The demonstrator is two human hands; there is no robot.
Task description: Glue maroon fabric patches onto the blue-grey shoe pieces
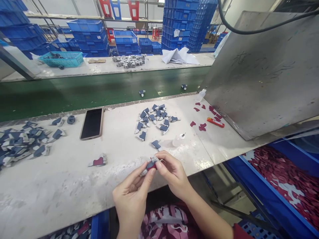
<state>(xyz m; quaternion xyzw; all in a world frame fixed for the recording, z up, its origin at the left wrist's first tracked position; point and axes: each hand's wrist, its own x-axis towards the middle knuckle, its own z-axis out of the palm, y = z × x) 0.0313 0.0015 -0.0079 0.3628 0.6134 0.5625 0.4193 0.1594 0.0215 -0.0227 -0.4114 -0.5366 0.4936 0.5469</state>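
Between both hands, above the front edge of the white table, is a small grey-blue and white part (151,164) with a dark red patch. My left hand (133,196) pinches it from the left with thumb and fingertips. On its right side, my right hand (174,174) grips it, the fingers partly hiding it. Beyond the hands lies a loose group of similar blue-and-white parts (158,114). A clear bottle with a thin tip (178,140) is just past my right hand. Left of the hands rests a part with a red patch (98,160).
The white table (62,186) also bears a phone (92,123), a pile of parts (22,142) at left, red pieces (202,126) and an orange tube (215,122). Behind runs a green belt (99,86). A metal panel (269,73) rises at right, above a blue bin (276,196).
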